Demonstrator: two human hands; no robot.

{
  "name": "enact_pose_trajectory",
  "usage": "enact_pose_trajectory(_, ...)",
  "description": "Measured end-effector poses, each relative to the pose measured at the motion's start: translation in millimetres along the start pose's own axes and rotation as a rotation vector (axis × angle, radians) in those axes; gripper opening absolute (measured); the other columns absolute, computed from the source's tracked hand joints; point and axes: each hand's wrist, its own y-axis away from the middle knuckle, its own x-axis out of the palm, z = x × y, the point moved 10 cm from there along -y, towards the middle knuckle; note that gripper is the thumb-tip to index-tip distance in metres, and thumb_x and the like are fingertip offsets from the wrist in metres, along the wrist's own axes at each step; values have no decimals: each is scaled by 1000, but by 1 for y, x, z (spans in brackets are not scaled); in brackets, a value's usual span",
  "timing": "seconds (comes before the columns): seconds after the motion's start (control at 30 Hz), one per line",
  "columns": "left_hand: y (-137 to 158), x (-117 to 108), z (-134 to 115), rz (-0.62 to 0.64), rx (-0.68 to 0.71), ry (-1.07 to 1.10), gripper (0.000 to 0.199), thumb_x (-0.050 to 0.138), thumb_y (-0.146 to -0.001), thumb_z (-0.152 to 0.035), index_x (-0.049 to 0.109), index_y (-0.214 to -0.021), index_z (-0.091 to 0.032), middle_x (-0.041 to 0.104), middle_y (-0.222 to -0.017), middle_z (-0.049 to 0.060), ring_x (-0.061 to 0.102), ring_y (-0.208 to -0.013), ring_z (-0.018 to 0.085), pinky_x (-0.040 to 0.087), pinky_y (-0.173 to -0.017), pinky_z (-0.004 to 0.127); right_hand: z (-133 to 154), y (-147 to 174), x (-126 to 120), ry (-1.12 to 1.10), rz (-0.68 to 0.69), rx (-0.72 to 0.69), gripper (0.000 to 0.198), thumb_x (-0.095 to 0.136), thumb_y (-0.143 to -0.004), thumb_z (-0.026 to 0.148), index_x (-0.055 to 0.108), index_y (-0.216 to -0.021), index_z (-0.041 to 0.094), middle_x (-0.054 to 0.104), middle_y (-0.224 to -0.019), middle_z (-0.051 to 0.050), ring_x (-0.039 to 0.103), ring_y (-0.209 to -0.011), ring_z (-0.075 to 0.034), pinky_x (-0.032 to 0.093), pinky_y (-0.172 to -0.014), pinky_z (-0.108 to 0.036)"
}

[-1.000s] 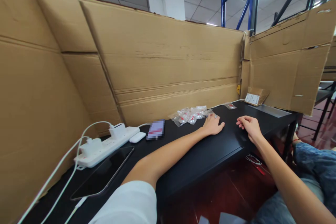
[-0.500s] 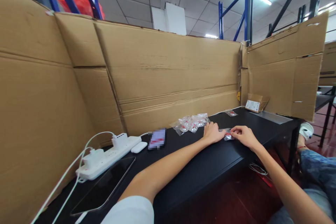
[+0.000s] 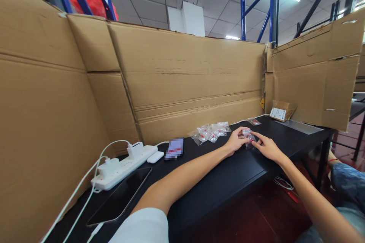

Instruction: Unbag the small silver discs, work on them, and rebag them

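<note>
Between my two hands is a small clear plastic bag (image 3: 247, 135) with something red and white inside, held just over the black table (image 3: 216, 180). The fingers of my left hand (image 3: 236, 142) are closed on its left side. From the right, my right hand (image 3: 265, 146) pinches the bag near the red part. Left of my hands lies a pile of similar clear bags (image 3: 211, 132) with red and white contents. One more bag (image 3: 254, 121) rests farther back on the table. What exactly the bags contain is too small to make out.
A white power strip (image 3: 122, 169) with chargers and cables, a tablet (image 3: 121, 197), a white case (image 3: 155, 157) and a blurred phone-like item (image 3: 174, 149) lie at left. Cardboard walls (image 3: 194, 72) enclose the table. An open small carton (image 3: 282, 111) stands back right. Another person's leg (image 3: 346, 182) shows at right.
The small bag has come up off the table, turned more upright between my hands. My left hand has moved from lying beside it to gripping it. The view has shifted slightly.
</note>
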Motion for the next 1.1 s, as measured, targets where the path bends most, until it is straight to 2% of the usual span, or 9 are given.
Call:
enact_pose_trajectory(0.13,5,11,0,-8,-66,126,49,75,-64,-15,61,-110,-17,67,-104,8,65,-82,16,51,-70,27,2,1,-9,-152,-55,10,41,63,-75,42,67,-113,24,58,-53,4,52,-50,-14,38,-54,-24)
enact_pose_trajectory(0.23,6,12,6,-52,-125,212,49,75,-66,-18,60,-113,-20,68,-99,7,65,-79,16,52,-67,27,-2,2,-12,-262,-78,69,39,67,-71,44,67,-103,22,55,-50,5,48,-47,-12,35,-50,-22)
enact_pose_trajectory(0.33,5,6,12,-122,-176,259,41,76,-65,-17,63,-104,-16,70,-84,6,64,-69,14,50,-63,25,-7,5,-19,-339,-142,124,49,69,-69,48,63,-108,20,55,-53,6,46,-47,-11,33,-48,-21)
enact_pose_trajectory(0.4,3,4,14,-123,-192,264,32,77,-64,-17,65,-93,-13,70,-78,6,63,-65,12,48,-60,22,-7,6,-22,-356,-168,127,52,69,-68,49,62,-110,20,56,-56,5,44,-47,-10,31,-47,-21)
enact_pose_trajectory(0.53,1,9,12,-54,-190,304,29,80,-61,-17,67,-86,-11,70,-77,6,64,-66,12,48,-64,23,-2,6,-22,-289,-136,120,34,63,-71,50,68,-83,18,54,-54,3,42,-48,-10,29,-48,-21)
enact_pose_trajectory(0.67,1,9,16,-58,-221,337,39,79,-59,-13,66,-95,-12,71,-83,7,65,-70,14,49,-65,26,-11,6,-26,-291,-179,164,33,57,-74,49,63,-64,18,55,-53,0,46,-50,-11,32,-49,-22)
enact_pose_trajectory(0.8,0,0,24,-143,-254,326,35,76,-58,-8,62,-89,-11,69,-76,5,59,-58,10,45,-56,23,-24,8,-30,-325,-262,228,32,52,-78,46,62,-66,18,55,-50,0,46,-44,-11,31,-45,-22)
enact_pose_trajectory(0.97,-3,-7,26,-218,-225,355,33,74,-55,-5,57,-82,-13,63,-66,0,56,-55,9,43,-53,21,-40,13,-33,-533,-370,337,32,54,-77,48,58,-72,17,52,-47,1,41,-37,-9,28,-39,-21)
enact_pose_trajectory(1.1,-3,-7,22,-211,-189,368,39,79,-54,-10,57,-86,-14,62,-66,-1,56,-55,9,42,-53,20,-38,13,-35,-628,-384,321,33,62,-72,49,56,-82,18,54,-57,2,44,-41,-8,30,-38,-19)
